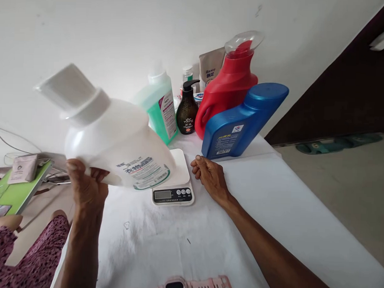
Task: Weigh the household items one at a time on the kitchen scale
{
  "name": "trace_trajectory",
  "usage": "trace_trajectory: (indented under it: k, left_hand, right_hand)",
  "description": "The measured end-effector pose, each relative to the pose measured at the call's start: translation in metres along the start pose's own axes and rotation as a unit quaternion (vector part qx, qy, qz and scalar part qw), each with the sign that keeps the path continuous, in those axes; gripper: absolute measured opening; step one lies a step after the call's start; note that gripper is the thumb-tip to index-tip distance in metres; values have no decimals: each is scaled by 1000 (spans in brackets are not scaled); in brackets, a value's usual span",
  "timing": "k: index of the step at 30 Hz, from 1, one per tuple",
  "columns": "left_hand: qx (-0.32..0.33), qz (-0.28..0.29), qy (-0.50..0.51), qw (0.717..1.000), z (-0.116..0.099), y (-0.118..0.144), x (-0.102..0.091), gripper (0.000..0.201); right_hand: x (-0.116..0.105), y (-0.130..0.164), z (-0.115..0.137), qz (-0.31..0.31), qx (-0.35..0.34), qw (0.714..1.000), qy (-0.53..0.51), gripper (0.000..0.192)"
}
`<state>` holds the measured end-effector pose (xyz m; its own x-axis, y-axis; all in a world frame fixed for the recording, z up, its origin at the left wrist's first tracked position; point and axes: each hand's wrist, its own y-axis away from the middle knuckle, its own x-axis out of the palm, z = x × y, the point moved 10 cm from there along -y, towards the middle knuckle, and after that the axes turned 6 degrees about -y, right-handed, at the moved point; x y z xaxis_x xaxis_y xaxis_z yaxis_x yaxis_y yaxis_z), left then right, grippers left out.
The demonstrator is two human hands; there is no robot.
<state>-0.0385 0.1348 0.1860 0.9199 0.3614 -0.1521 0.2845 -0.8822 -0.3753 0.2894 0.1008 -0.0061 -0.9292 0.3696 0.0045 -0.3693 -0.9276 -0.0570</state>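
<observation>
bottles x5 | scale x1 | pouch x1 | watch x1

On the dark pump bottle at the far side I read "she young". The beige pouch behind it says "Rejoice". The print on the white bottle I'm holding is too blurred to read.
</observation>
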Motion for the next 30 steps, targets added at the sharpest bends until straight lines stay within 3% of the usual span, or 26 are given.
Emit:
trace_trajectory:
  k: [4,11,20,30]
  left_hand:
    - [-44,14,125,991,12,0,36,100]
    - [-31,62,68,995,17,-1,73,86]
    - [0,96,57,994,10,-1,83,81]
    - [8,100,41,994,26,-4,68,63]
  right_hand:
    - [-2,0,-1,-8,6,1000,-18,75]
    - [-2,1,3,-7,5,1000,-19,75]
    - [-2,2,0,-13,13,999,-34,78]
    - [-13,17,6,-63,-10,998,11,73]
